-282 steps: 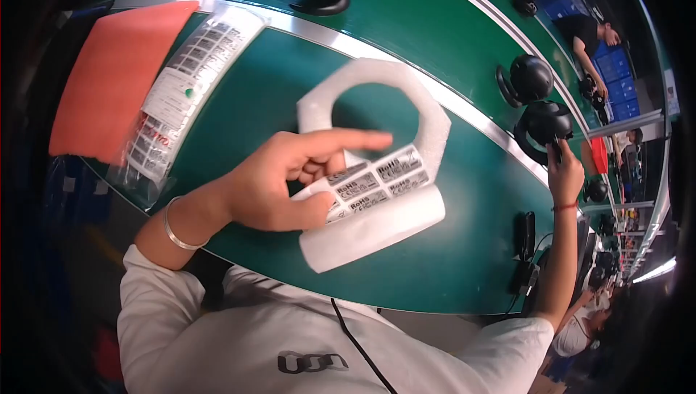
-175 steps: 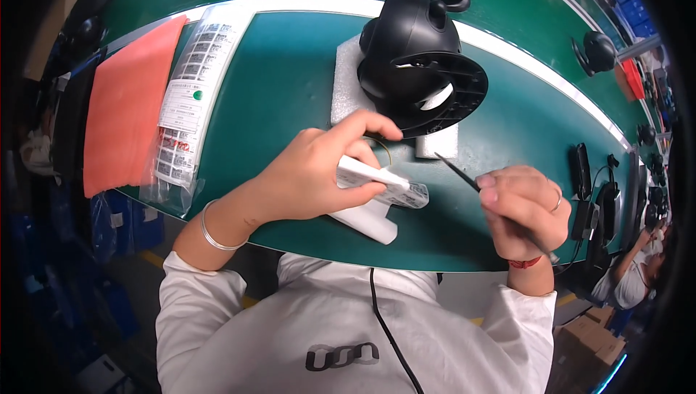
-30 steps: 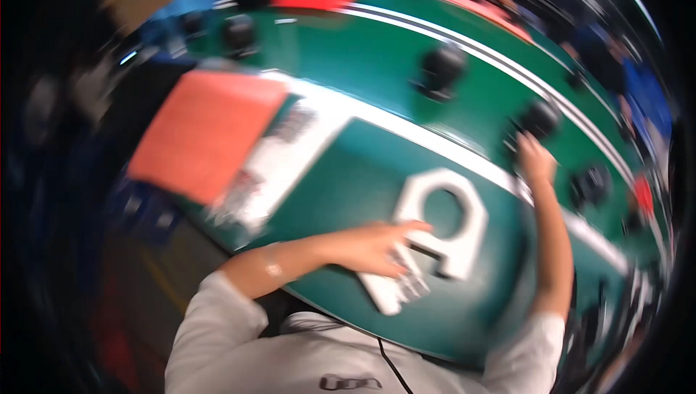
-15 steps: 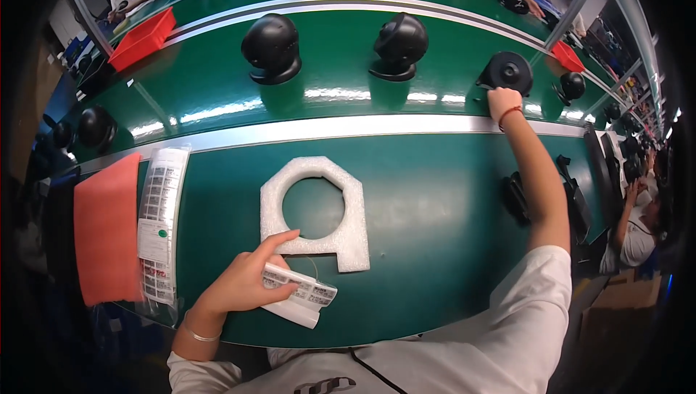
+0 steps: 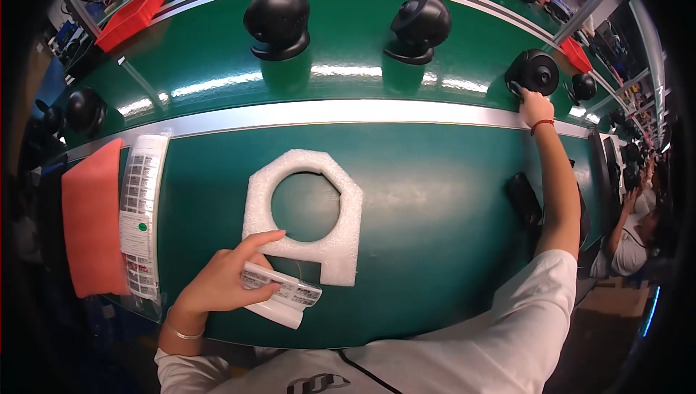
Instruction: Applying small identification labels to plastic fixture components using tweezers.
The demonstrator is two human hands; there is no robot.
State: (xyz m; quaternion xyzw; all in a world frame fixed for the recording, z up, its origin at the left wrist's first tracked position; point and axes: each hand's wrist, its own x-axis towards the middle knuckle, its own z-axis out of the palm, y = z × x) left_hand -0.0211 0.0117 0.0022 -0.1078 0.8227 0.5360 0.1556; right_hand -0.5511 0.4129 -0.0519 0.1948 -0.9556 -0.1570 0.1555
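My left hand (image 5: 221,281) holds a curled sheet of printed labels (image 5: 293,294) between thumb and fingers, low over the green work surface. Its index finger reaches to the lower left edge of a white foam frame (image 5: 338,260) with a round opening, which lies flat. Stretched far to the right, my right hand (image 5: 537,109) has its fingers at the lower front of a round black device (image 5: 535,68) on the green belt. The fingers are curled at the device's base, and the device partly hides their tips.
More black devices (image 5: 277,21) stand along the belt behind a pale metal rail (image 5: 326,113). An orange sheet (image 5: 94,220) and a strip of labels in clear film (image 5: 142,205) lie at left. Black parts (image 5: 523,198) rest beside my right forearm. Co-workers sit around.
The devices on the belt have shifted right, and my right hand has moved right along with the one it touches. My left hand keeps the label sheet; the whole view has shifted a little.
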